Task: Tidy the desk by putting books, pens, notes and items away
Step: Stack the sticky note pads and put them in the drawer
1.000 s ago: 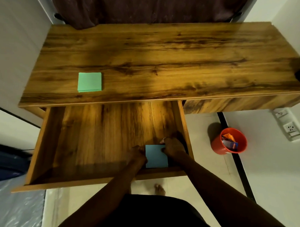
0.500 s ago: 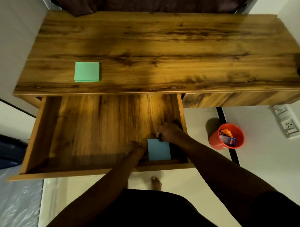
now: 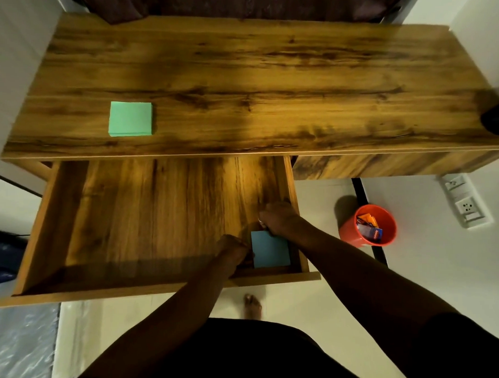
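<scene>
Nearest: blue sticky-note pad point(image 3: 270, 249), flat on the floor of the open drawer point(image 3: 133, 292), between the two hands and tucked into the drawer corner just under the right forearm. Left hand point(image 3: 235, 250) against the pad's left edge, knuckles up, fingers curled, fingertips hidden; grip or mere contact not determinable. Right hand point(image 3: 280, 219) at the pad's far edge, fingers bent downward, one fingertip at the pad's far left corner, ring on one finger; hold on the pad likewise not determinable. Judged step: seating the blue pad in the drawer, close to release. To the right of the right hand, on the floor and well apart from the drawer: orange bin point(image 3: 367, 225) with packaging inside. Farther out, beyond both hands and well to the left of the left hand: green sticky-note pad point(image 3: 130, 118) on the desk top point(image 3: 267, 75), near its front edge, above the drawer's left half. Probable next item. Square outline, so no long axis to align with; edges roughly parallel to the desk's front edge. Left hand nearer: reach forward and leftward, up over the desk's front edge, no crossing of arms. Right hand farther, path across the whole drawer. Far beyond the right hand, at the desk's right end: dark object point(image 3: 497, 118), cut off by the frame, not identifiable.
</scene>
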